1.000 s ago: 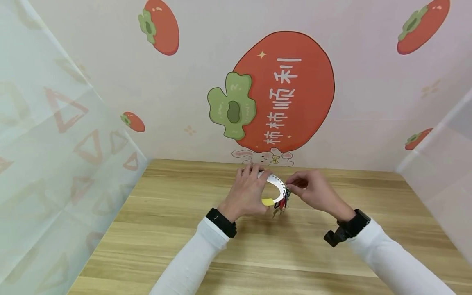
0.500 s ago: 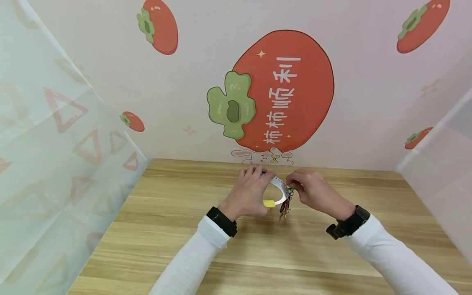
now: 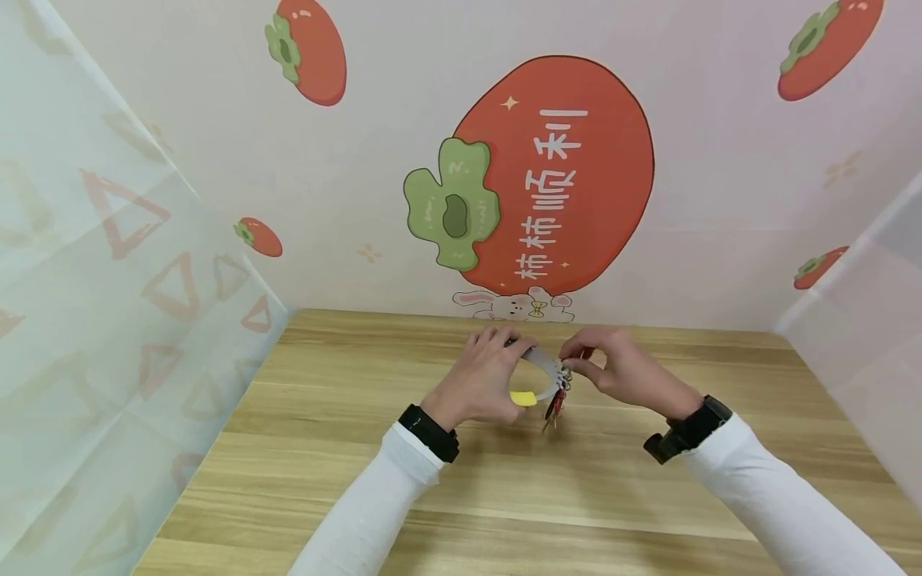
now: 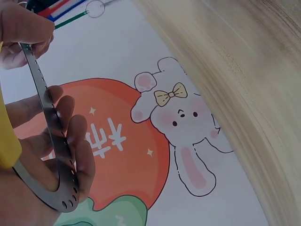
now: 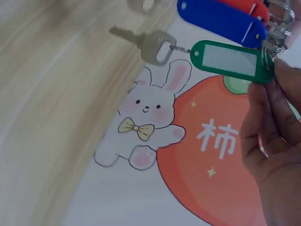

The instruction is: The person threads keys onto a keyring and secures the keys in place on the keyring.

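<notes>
My left hand (image 3: 479, 380) grips a curved metal key hoop (image 3: 551, 366) with a yellow grip (image 3: 523, 398), its fingers around the perforated band. In the left wrist view the hoop (image 4: 61, 157) shows a row of holes along the band. At the hoop's right side my right hand (image 3: 625, 370) pinches the ring end of a green key tag (image 5: 230, 61). A key (image 5: 157, 47) dangles by a short chain from that tag. Beside it hang a blue key tag (image 5: 221, 20) and a red key tag (image 5: 244, 5) on metal rings. Fingertips partly hide the green tag's ring.
A wooden table (image 3: 346, 448) lies under both hands. Close behind them rises a back wall (image 3: 346, 160) printed with persimmons and a rabbit. A pale side panel (image 3: 130, 320) stands at the left, another (image 3: 864, 320) at the right.
The hoop has tilted, so its band looks darker and narrower. The tags beneath it swung right, then slightly back. My right hand stays at the hoop's edge while its wrist shifts slightly.
</notes>
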The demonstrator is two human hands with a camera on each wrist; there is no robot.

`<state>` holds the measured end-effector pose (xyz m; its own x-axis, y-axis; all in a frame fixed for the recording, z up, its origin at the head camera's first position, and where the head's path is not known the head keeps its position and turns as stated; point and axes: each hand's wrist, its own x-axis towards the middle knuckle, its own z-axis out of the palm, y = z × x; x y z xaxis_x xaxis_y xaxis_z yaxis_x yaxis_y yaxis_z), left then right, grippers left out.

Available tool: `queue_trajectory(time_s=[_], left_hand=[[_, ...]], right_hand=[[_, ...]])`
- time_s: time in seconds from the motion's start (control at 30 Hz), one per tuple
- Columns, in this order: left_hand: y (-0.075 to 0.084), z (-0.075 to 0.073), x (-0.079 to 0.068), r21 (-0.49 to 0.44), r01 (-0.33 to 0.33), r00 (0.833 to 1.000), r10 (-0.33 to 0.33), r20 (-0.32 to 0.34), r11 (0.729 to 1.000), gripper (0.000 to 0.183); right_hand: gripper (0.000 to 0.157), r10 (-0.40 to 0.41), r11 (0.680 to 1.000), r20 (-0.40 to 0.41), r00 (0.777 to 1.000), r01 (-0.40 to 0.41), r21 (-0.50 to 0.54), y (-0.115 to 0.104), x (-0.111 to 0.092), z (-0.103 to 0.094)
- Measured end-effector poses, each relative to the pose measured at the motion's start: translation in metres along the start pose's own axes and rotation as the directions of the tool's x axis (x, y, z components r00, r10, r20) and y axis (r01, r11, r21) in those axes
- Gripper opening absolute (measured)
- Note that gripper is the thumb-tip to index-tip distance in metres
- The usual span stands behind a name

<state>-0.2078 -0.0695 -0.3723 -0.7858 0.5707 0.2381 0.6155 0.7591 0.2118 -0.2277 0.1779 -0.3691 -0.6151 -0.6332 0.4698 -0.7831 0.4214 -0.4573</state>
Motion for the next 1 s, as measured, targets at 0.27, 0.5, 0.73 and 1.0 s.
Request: queue_trajectory(time_s=[0.27, 0.5, 0.73, 1.0], left_hand=[[0.001, 0.000, 0.000, -0.010, -0.001, 1.000, 0.001, 0.004, 1.000, 0.080], [0.002, 0.000, 0.001, -0.036, -0.027, 0.999, 0.028, 0.034, 0.999, 0.081], [0.002, 0.001, 0.000, -0.040, -0.004, 1.000, 0.005, 0.013, 0.999, 0.082], [0.001, 0.002, 0.000, -0.036, 0.018, 1.000, -0.019, -0.019, 0.999, 0.083]], right_hand=[[0.027, 0.042, 0.999, -0.016, 0.999, -0.041, 0.012, 0.000, -0.002, 0.002], [0.034, -0.106, 0.991, 0.031, 0.994, 0.109, -0.079, -0.003, 0.004, -0.002], [0.024, -0.016, 0.987, -0.033, 0.999, 0.011, -0.161, -0.008, 0.000, 0.001], [0.006, 0.387, 0.922, -0.001, 0.922, -0.387, 0.015, -0.015, 0.001, 0.003]])
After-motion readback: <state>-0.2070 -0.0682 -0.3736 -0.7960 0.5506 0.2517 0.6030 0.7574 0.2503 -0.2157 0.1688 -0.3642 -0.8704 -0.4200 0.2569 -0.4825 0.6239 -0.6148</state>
